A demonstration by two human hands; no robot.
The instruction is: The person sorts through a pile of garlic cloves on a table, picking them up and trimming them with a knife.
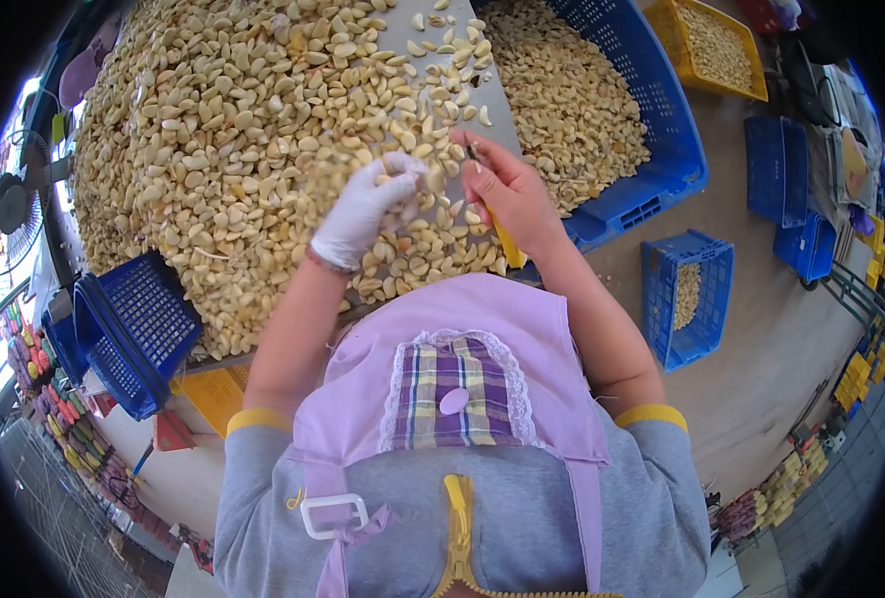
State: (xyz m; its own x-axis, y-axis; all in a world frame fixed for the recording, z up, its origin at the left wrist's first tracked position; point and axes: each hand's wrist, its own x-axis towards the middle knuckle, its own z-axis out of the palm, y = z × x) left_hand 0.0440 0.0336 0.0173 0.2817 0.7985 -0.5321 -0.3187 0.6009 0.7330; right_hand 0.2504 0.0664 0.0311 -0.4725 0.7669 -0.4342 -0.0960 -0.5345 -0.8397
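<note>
My left hand [363, 211], in a white glove, has its fingers curled in over the pile; what they hold, if anything, is hidden. My bare right hand [512, 199] is closed around a small knife [505, 237] with a yellow handle, whose short dark tip points up and left. Under and around both hands lies a big heap of pale, bean-shaped kernels [223, 189] on a grey metal table [499, 118]. Some kernels just left of the glove look blurred. A few loose ones lie between the two hands.
A large blue crate [677, 149] of kernels stands right of the table. Beyond it are a yellow crate [756, 75] of kernels and a smaller blue crate [657, 299] on the floor. Blue baskets [129, 339] hang at the left edge, near a fan [12, 204].
</note>
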